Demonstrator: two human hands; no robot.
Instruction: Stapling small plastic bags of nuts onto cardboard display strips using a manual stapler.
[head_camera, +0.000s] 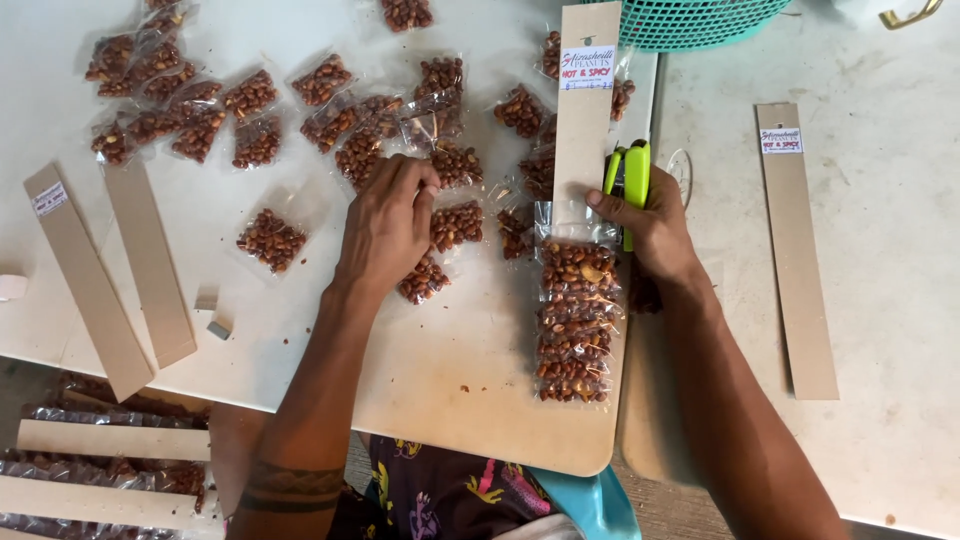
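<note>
Low in the frame our forearms reach up the worktop (480, 400): left hand (385, 225) pinches a clear peanut packet (455, 225) mid-frame, right hand (650, 225) grips a green stapler (630, 178) against the cardboard strip (587, 110); we judge stapling underway, next packet needing alignment; white label up top

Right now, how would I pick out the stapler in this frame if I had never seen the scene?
Start at the teal mesh basket at the top edge, then follow the long cardboard strip that runs down from it. Pressed against that strip's right edge, in the right hand, is the stapler. It is the only bright lime-green thing among brown peanut packets and tan card.
</note>
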